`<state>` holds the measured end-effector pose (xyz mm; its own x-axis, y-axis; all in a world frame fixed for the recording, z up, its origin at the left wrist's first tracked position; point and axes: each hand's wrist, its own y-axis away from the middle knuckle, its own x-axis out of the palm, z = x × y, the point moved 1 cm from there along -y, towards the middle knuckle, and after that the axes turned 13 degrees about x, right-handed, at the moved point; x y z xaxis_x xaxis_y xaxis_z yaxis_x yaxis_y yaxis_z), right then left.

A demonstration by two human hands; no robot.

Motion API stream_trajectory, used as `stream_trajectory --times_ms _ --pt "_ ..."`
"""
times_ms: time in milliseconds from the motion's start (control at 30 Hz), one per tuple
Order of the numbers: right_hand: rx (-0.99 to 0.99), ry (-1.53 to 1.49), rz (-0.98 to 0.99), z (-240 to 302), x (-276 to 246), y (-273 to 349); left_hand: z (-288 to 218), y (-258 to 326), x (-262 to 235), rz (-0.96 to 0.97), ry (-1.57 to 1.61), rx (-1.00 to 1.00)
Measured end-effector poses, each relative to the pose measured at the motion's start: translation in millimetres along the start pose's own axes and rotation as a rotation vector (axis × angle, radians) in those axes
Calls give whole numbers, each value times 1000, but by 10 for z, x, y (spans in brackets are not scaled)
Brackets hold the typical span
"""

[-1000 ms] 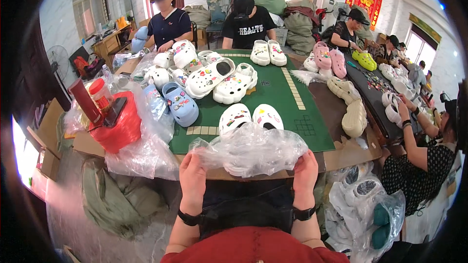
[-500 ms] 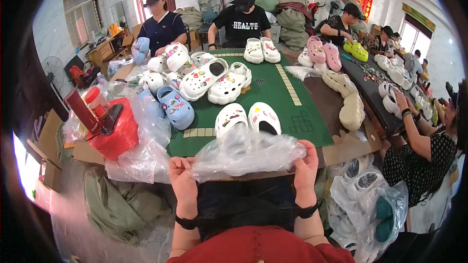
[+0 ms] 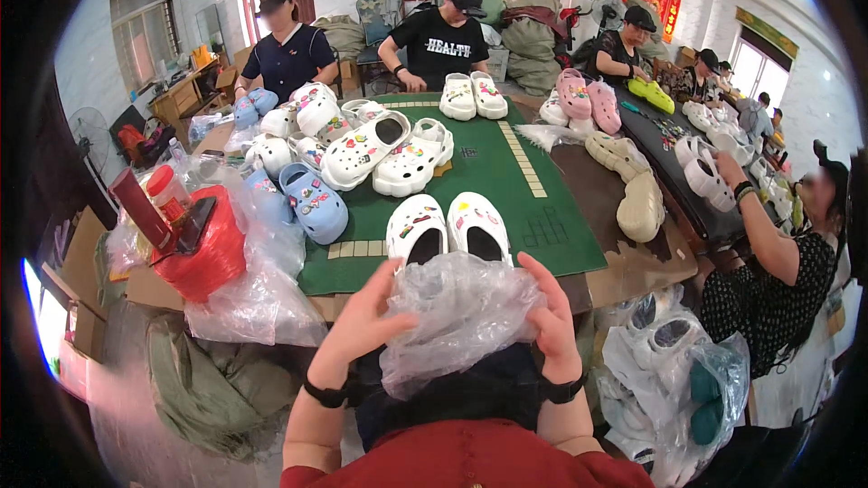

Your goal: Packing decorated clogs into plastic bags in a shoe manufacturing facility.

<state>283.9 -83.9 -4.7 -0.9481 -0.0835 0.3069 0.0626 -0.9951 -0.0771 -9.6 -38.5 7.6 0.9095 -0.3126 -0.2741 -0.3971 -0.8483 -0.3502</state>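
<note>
A crumpled clear plastic bag (image 3: 457, 321) is bunched between my two hands at the table's near edge, its lower part hanging over my lap. My left hand (image 3: 366, 314) holds its left side, with the thumb across the front and the fingers spread apart. On the right side, my right hand (image 3: 551, 321) curves round the bag, thumb in front; part of its grip is hidden by the plastic. Just beyond stand two white clogs with colourful charms, the left clog (image 3: 416, 217) and the right clog (image 3: 477, 214), toes pointing away. The bag overlaps their heel ends.
More white clogs (image 3: 366, 154) and blue clogs (image 3: 314, 203) are piled left on the green mat (image 3: 542, 253). A roll of red plastic twine (image 3: 212, 248) stands near the left edge. Beige clogs (image 3: 640, 208) lie right. Bagged clogs (image 3: 674, 352) sit below; co-workers surround the tables.
My hands have come closer together and bunched the bag, which was stretched wide between them. The bag now hangs lower and uncovers more of the two clogs. The view has shifted slightly.
</note>
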Motion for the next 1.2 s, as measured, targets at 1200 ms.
stream_trajectory --times_ms 1200 --pt "74 628 290 619 101 -760 -76 -552 -762 -303 544 191"
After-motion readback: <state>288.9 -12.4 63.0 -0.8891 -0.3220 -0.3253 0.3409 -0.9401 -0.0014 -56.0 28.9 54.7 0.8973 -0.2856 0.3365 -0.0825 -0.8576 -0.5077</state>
